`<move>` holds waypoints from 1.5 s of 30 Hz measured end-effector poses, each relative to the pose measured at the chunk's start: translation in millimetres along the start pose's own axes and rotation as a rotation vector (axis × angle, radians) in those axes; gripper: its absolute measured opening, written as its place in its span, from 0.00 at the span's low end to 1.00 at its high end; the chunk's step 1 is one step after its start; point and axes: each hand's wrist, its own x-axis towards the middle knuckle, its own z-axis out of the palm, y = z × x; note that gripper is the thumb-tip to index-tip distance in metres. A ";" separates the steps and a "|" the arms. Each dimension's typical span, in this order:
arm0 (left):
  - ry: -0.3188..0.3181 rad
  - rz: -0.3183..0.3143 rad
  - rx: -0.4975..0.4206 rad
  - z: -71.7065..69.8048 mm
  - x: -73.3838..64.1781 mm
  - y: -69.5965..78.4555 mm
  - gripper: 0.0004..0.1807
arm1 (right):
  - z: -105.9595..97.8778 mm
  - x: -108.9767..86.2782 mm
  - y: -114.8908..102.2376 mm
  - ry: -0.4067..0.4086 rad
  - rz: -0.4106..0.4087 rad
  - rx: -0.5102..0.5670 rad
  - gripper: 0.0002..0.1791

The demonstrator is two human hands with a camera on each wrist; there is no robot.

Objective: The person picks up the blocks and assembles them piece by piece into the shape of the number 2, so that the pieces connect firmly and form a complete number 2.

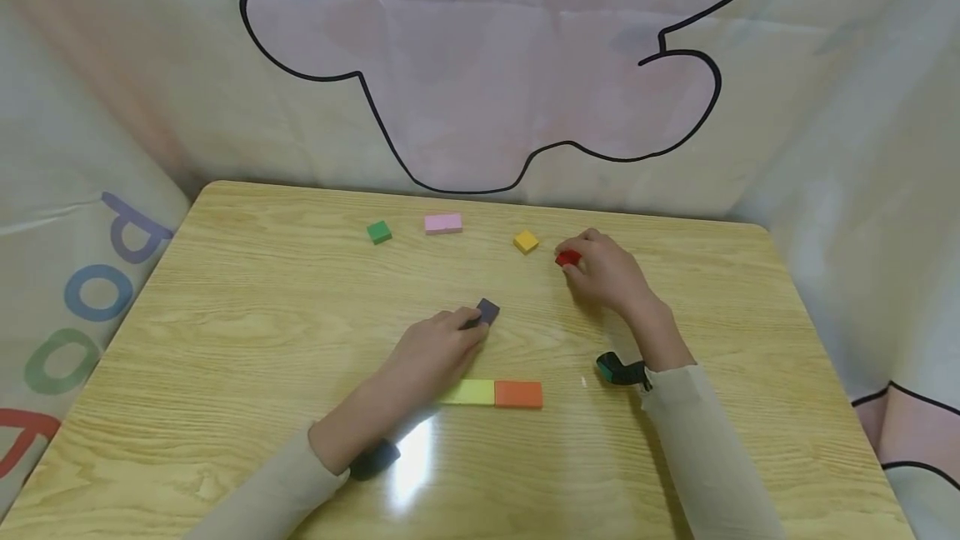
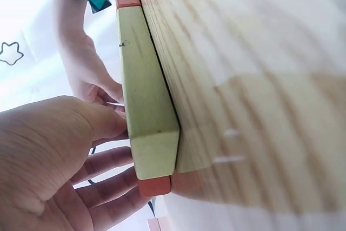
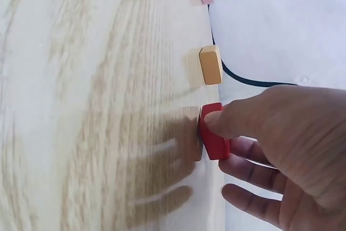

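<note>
My left hand (image 1: pixel 435 348) grips a dark grey block (image 1: pixel 489 311) near the table's middle, its far end sticking out past the fingertips. Thumb and fingers of my right hand (image 1: pixel 606 272) pinch a small red block (image 3: pixel 215 133) toward the back right. In the right wrist view the thumb lies on the red block's near face. In front of the left hand lies a row with a yellow-green block (image 1: pixel 471 392) and an orange block (image 1: pixel 518 394) end to end. The left wrist view shows another orange block (image 2: pixel 155 186) at the row's other end, hidden by the arm in the head view.
Along the back of the wooden table (image 1: pixel 247 290) lie a green block (image 1: pixel 379 232), a pink block (image 1: pixel 443 224) and a yellow block (image 1: pixel 526 242), the yellow one close left of the right hand. A printed cloth (image 1: pixel 480 107) hangs behind the table's back edge.
</note>
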 end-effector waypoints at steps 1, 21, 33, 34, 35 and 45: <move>0.002 0.002 0.000 0.0 0.0 0.2 0.16 | 0.5 -0.4 0.0 0.013 -0.005 0.000 0.18; -0.052 -0.022 0.000 -2.0 1.0 0.7 0.18 | 15.8 -1.9 -52.2 -0.016 -0.203 0.136 0.17; -0.015 0.006 0.036 0.2 1.2 -0.1 0.17 | 23.5 1.5 -70.2 -0.049 -0.284 0.121 0.15; -0.012 0.010 0.040 0.5 1.0 -0.3 0.17 | 24.7 1.7 -70.6 -0.051 -0.286 0.117 0.15; -0.010 0.014 0.045 0.7 0.9 -0.5 0.17 | 25.7 2.0 -71.1 -0.052 -0.288 0.113 0.15; 0.008 0.033 0.067 2.4 1.2 -2.3 0.17 | 31.6 0.3 -74.3 -0.068 -0.307 0.092 0.15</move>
